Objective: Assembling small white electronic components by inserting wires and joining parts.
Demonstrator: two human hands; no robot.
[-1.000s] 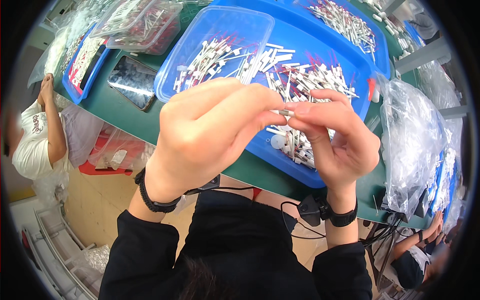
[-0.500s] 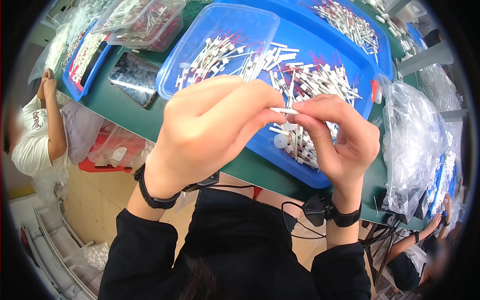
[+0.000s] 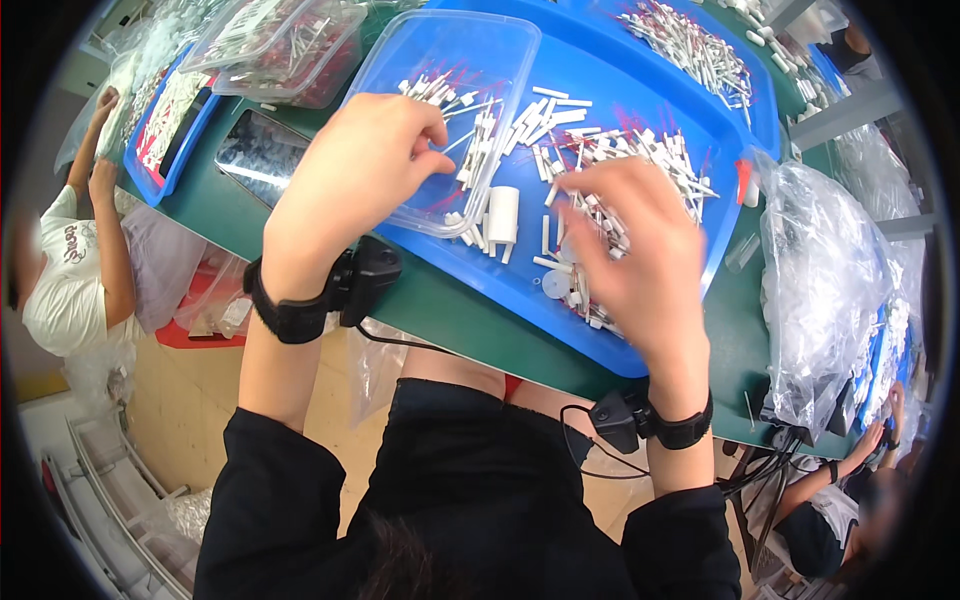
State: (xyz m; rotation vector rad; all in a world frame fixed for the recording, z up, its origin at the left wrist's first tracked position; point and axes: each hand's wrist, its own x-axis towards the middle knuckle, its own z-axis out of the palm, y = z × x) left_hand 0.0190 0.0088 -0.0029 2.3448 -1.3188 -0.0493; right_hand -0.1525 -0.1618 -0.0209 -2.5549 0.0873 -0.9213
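The left hand (image 3: pixel 350 165) reaches into the clear box (image 3: pixel 455 60), fingers curled over small white sticks (image 3: pixel 470 140). The right hand (image 3: pixel 635 255) presses down on the white sticks in the blue tray (image 3: pixel 640 90). I cannot tell if either grip holds one.

My left hand (image 3: pixel 350 170) hung over the clear plastic tub (image 3: pixel 455 60), whose far half lay bare. My right hand (image 3: pixel 630 250) hovered over piled white sticks (image 3: pixel 640 160) in the blue tray (image 3: pixel 650 90). Between the hands a short white cylinder (image 3: pixel 503 213) stood upright. A bulging clear bag (image 3: pixel 830 290) crowded the tray's right side.
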